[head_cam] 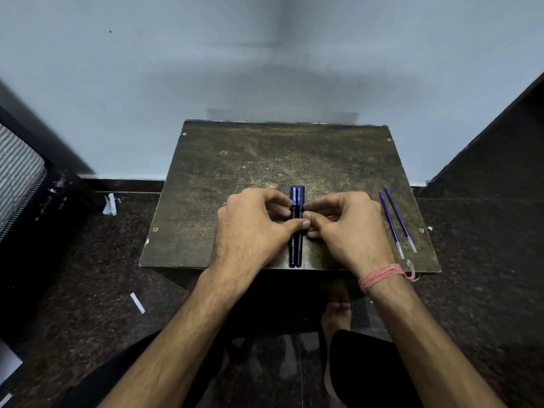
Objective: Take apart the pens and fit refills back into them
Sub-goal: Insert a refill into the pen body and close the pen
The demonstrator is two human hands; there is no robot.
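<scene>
Two dark blue capped pens (296, 197) lie side by side on the worn brown board (265, 154), pointing away from me, near its front edge. My left hand (253, 228) comes in from the left and its curled fingers and thumb pinch the pens at their middle. My right hand (344, 225) does the same from the right, fingertips meeting the left thumb over the barrels. Two loose blue refills (397, 222) lie parallel near the board's right edge.
The board sits on a small stool against a pale wall (265, 69). Dark speckled floor surrounds it, with paper scraps (137, 303) on the left. My bare foot (337, 316) and knees are below the board's front edge.
</scene>
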